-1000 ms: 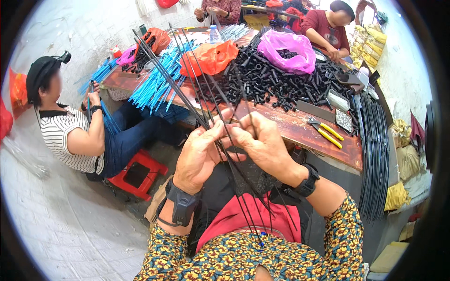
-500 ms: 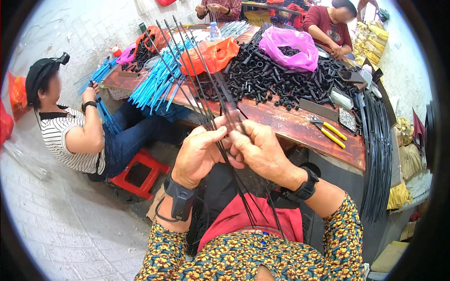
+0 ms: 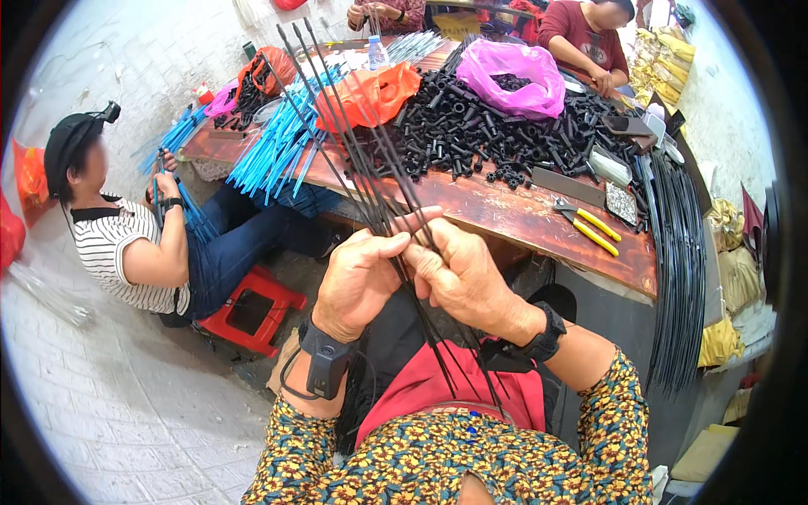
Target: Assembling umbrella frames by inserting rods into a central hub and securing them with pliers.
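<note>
Several thin black rods (image 3: 374, 204) gathered into a loose fan, head view; I judge the handling partway, ends uneven, a thick black bundle (image 3: 676, 278) draped at the right end of the surface (image 3: 505, 210) not taken up. Rods slant through the grip, running out above and below: left fingers (image 3: 385, 245) pinched around them, right fingers (image 3: 431, 262) closed on rods just alongside, exactly which I cannot tell.
</note>
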The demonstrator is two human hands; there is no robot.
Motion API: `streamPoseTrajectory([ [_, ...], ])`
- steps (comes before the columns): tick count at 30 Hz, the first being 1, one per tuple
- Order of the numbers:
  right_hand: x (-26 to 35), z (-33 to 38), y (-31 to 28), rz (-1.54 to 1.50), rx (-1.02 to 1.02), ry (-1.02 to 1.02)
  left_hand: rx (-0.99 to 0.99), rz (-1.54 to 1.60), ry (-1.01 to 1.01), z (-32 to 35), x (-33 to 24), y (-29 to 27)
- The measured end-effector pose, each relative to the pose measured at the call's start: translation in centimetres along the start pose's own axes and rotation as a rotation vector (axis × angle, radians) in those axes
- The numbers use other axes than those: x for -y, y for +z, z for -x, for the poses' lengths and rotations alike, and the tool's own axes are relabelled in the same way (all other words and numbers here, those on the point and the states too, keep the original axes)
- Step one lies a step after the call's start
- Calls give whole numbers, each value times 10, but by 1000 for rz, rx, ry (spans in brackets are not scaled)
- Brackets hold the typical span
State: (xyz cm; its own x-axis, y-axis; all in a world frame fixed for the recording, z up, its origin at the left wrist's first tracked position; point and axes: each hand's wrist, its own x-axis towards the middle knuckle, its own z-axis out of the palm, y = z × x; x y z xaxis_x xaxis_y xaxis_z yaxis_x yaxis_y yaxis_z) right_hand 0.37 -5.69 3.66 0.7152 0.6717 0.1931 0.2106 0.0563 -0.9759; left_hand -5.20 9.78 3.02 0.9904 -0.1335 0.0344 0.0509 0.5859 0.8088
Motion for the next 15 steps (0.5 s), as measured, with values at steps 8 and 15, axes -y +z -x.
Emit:
streamPoseTrajectory([
  [8,-41,27,-9,-12,288,48,13,119,216,-18,-2,15],
  [15,-54,46,-28,-300,341,239,167,334,86,-52,-1,-6],
])
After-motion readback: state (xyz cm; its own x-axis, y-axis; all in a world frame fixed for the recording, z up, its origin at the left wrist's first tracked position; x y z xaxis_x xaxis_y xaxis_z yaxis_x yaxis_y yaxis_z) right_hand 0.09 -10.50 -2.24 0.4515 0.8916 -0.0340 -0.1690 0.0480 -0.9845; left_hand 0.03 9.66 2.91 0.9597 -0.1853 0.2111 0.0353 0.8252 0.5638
